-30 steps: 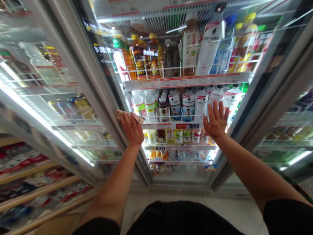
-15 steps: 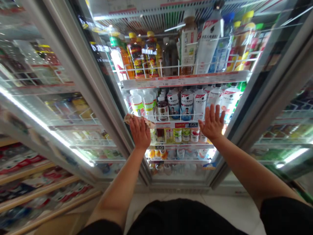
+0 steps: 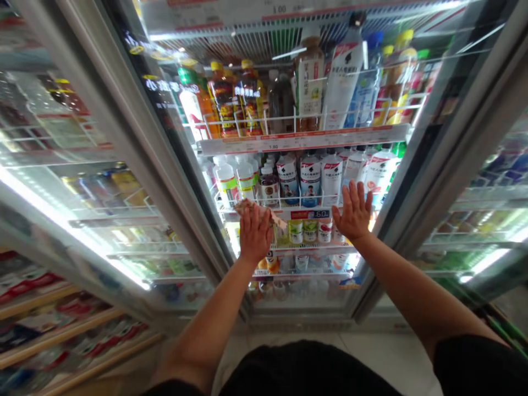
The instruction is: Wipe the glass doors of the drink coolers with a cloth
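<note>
A crumpled, pale patterned cloth (image 3: 279, 221) lies under my left hand (image 3: 254, 235), which presses it against the glass door (image 3: 272, 306) of a drinks cooler. Bits of the cloth stick out above the fingertips and to the right of them. My right hand (image 3: 353, 215) holds nothing; its fingers are spread, with the palm toward the same door, right of centre. Behind the glass, between the hands, stand white-labelled bottles (image 3: 310, 177) and small cans or cups (image 3: 310, 231).
Metal door frames (image 3: 165, 159) border the glass on both sides. Higher up is a shelf with a price strip (image 3: 305, 141) and larger bottles (image 3: 308, 82). Neighbouring cooler doors flank this one. Wooden-edged shelves (image 3: 61, 324) with packaged goods stand at lower left.
My left hand and the cloth have slid right and slightly down across the glass. My right hand stays spread in about the same spot. The view has shifted slightly.
</note>
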Action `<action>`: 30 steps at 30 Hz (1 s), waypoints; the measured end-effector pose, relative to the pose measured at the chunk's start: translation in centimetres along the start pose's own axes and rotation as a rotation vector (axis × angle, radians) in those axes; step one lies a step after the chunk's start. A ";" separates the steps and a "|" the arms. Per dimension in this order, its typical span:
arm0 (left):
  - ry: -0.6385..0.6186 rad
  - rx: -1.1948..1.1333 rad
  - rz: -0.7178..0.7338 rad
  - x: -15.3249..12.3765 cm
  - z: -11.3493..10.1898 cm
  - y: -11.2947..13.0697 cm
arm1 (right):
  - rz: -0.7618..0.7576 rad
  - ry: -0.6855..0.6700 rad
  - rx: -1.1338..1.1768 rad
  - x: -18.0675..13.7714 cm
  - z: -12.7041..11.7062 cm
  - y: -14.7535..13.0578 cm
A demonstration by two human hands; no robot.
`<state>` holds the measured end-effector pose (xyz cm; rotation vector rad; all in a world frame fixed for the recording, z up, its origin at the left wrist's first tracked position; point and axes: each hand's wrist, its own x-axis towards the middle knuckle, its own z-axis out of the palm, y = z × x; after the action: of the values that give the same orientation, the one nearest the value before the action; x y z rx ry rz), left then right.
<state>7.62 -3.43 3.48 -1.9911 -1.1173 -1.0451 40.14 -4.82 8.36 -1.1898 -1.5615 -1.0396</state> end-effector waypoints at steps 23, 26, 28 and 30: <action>-0.042 -0.123 0.503 -3.5 2.3 6.5 | -0.006 0.005 -0.047 0.1 0.1 0.0; -0.055 -0.092 0.534 -2.8 2.2 4.8 | -0.045 0.055 -0.077 0.4 -0.1 -0.1; -0.048 -0.060 0.468 -2.2 2.1 2.7 | -0.072 0.086 -0.078 0.4 -0.2 -0.2; -0.022 -0.030 0.376 -2.6 2.3 0.9 | -0.074 0.092 -0.062 0.4 -0.1 -0.1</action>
<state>8.32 -3.03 0.03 -2.1325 -0.7008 -0.8468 39.97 -4.89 8.78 -1.1172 -1.5210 -1.1823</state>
